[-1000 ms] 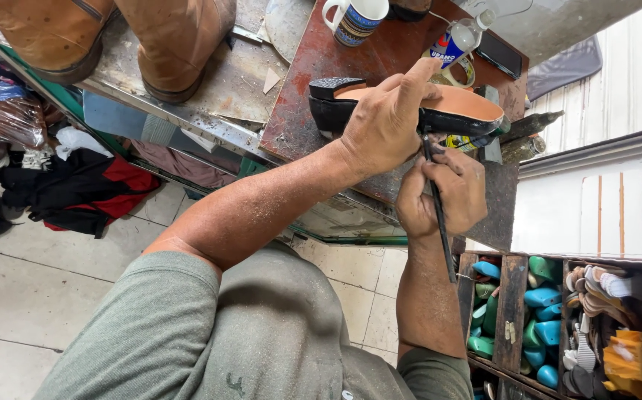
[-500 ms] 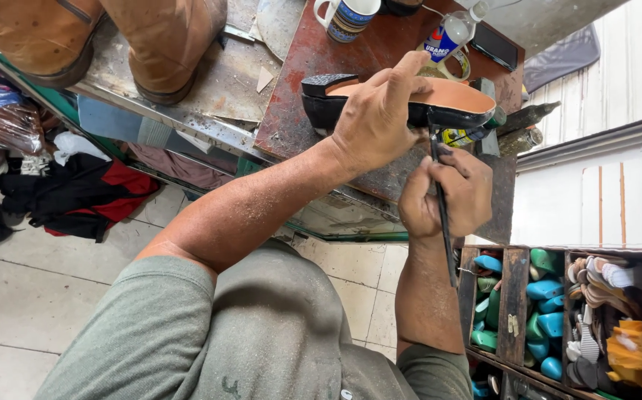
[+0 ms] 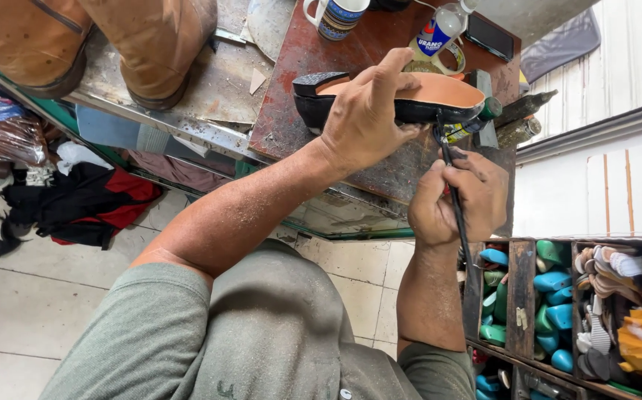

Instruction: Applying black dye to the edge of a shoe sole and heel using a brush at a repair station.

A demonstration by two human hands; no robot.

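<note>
My left hand (image 3: 369,118) clamps a black shoe with a tan leather sole (image 3: 410,96), sole up, over the worn red-brown workbench (image 3: 298,111). My right hand (image 3: 458,196) grips a thin dark brush (image 3: 454,200), its tip touching the sole's edge.

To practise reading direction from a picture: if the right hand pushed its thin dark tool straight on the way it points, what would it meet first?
The right hand aims the thin dark tool up at the shoe; its black sole edge comes first, probably, though depth is unclear.
</note>
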